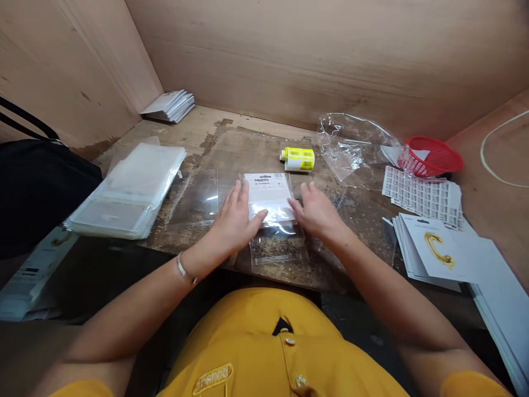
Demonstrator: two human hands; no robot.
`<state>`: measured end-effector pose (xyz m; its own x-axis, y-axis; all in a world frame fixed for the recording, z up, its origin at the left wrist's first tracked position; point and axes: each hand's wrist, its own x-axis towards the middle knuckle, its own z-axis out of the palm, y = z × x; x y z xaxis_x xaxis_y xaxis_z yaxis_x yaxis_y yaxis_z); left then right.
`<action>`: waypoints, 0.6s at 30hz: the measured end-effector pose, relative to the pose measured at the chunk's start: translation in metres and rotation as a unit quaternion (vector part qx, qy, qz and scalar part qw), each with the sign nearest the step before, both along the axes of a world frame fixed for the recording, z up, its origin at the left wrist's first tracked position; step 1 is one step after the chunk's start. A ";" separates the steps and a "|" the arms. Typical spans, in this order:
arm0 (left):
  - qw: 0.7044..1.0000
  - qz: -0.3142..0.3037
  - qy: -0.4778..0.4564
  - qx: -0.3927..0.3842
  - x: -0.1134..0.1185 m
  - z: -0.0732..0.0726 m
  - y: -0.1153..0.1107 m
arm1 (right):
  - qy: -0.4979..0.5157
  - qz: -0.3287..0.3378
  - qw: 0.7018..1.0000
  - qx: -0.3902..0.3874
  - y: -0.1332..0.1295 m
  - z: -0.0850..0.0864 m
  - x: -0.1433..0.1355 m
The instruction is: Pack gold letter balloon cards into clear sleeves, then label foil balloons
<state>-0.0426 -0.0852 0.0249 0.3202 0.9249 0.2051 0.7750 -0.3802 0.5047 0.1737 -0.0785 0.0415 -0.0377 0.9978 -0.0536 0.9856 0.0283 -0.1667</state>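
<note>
A white printed card (270,196) lies inside a clear plastic bag (276,245) at the middle of the worn table. The bag's lower end reaches toward the table's front edge. My left hand (237,215) rests along the card's left side, fingers stretched out and thumb over the bag. On the right side my right hand (316,212) touches the bag's edge, its fingers extended and partly bent. Neither hand is wrapped around anything. Another clear plastic sheet (196,198) lies flat to the left of my left hand.
Behind the card stands a yellow label roll (298,160). Clear bags (128,187) are stacked at left, with cards (170,106) in the back corner. To the right are crumpled plastic (351,146), a red basket (433,157), sticker sheets (421,196) and cards with a gold C (438,248).
</note>
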 end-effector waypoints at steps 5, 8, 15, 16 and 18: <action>0.944 -0.256 0.093 0.185 0.008 -0.008 -0.069 | -0.002 0.235 0.956 0.176 -0.041 -0.001 -0.006; 0.931 -0.237 0.215 0.177 0.018 -0.030 -0.088 | -0.073 0.259 0.942 0.203 -0.047 -0.015 -0.016; 0.911 -0.237 0.291 0.172 0.027 -0.039 -0.086 | -0.113 0.222 0.949 0.192 -0.021 -0.019 -0.027; 0.911 -0.237 0.291 0.170 0.028 -0.038 -0.085 | -0.103 0.238 0.947 0.189 -0.020 -0.017 -0.027; 0.913 -0.235 0.287 0.170 0.028 -0.036 -0.085 | -0.082 0.275 0.941 0.177 -0.019 -0.014 -0.028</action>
<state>-0.0143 -0.1699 -0.0111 0.8101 0.5718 0.1297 0.5859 -0.7978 -0.1423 0.1457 -0.0976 0.0274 -0.5735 0.7866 0.2290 0.8178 0.5662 0.1032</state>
